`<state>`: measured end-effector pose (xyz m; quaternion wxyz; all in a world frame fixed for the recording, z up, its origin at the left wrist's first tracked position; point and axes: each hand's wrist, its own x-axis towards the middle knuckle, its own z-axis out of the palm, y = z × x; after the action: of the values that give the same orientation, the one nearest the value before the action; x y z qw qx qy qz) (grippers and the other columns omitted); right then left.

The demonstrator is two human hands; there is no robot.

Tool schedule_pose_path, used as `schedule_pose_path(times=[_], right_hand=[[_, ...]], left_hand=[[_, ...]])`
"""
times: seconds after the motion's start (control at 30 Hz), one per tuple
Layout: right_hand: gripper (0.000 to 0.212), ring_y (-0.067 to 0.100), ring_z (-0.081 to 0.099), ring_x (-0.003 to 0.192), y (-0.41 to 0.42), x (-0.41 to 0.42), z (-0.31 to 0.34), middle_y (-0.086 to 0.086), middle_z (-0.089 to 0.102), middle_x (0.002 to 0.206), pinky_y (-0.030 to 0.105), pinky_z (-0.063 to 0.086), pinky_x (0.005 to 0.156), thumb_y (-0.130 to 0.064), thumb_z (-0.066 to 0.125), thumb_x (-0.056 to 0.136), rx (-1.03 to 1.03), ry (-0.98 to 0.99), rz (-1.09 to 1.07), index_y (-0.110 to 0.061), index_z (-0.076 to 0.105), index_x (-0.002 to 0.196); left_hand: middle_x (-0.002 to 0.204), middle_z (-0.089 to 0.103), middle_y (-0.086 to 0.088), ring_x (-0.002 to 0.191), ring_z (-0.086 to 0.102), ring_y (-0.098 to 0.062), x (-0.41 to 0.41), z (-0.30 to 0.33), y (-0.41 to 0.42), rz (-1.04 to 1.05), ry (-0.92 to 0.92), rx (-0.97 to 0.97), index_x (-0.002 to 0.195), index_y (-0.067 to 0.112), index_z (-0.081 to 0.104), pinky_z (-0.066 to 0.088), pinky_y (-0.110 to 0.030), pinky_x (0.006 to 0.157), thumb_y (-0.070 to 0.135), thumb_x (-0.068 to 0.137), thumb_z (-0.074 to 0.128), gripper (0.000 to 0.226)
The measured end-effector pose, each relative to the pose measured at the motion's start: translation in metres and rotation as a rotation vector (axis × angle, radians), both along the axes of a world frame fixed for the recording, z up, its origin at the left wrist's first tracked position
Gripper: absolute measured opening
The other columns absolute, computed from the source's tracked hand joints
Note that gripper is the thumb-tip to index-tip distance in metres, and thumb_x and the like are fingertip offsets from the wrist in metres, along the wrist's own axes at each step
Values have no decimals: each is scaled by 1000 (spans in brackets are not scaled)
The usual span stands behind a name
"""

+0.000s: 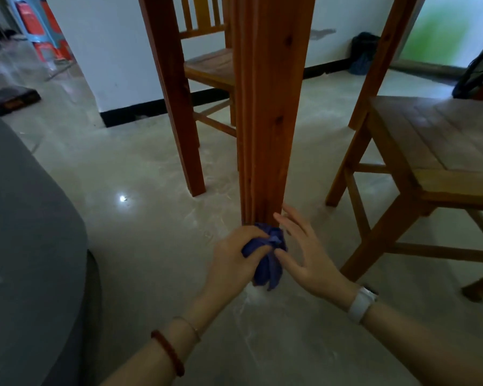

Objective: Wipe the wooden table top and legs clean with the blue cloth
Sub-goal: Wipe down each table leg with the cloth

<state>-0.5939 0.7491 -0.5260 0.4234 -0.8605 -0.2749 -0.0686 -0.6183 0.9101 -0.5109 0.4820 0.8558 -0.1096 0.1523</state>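
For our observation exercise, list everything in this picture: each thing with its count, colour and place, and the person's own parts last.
table leg: one, reddish wood, centre
cloth: one, blue, bunched at the leg's foot
chairs: two, brown wood, one behind the leg, one right
floor: pale, glossy
wall: white, black skirting
stools: stacked, red and blue, far left
bag: one, dark, by the far wall
left hand: grips the cloth; bracelets on wrist
right hand: fingers straight, beside the cloth; white watch
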Motion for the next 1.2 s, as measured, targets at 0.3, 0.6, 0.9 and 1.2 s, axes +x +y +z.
schedule_pose_path(times=[0.3, 0.6, 0.9, 1.2], right_hand=[[44, -9, 52, 104, -41, 0, 9, -19, 50, 115, 7, 42, 83, -30, 64, 76, 277, 360, 103, -39, 42, 114], [43, -23, 47, 92, -70, 80, 83, -27, 45, 104, 0, 39, 77, -23, 65, 83, 601, 46, -224, -32, 40, 117], [45, -5, 54, 94, -9, 105, 95, -6, 52, 113, 3, 40, 83, -1, 48, 91, 672, 159, 232, -38, 39, 114], [13, 8, 56, 72, -43, 106, -50, -11, 57, 76, 20, 38, 63, -27, 44, 95, 256, 516, -55, -30, 51, 84]], left_hand=[[95, 62, 8, 92, 54, 0, 7, 16, -44, 26, -190, 67, 96, 13, 67, 41, -8, 85, 25, 80, 57, 22], [129, 39, -8, 114, 41, -15, 37, 59, -60, 571, -338, 9, 119, 27, 37, 44, -34, 96, 34, 83, 56, 41], [142, 27, 4, 115, 36, -3, 57, 51, -75, 645, -94, -194, 140, 32, 17, 38, -14, 87, 29, 95, 34, 48], [142, 36, 3, 117, 43, -11, 61, -3, -78, 801, 138, -214, 137, 25, 27, 38, -25, 91, 37, 94, 34, 45]])
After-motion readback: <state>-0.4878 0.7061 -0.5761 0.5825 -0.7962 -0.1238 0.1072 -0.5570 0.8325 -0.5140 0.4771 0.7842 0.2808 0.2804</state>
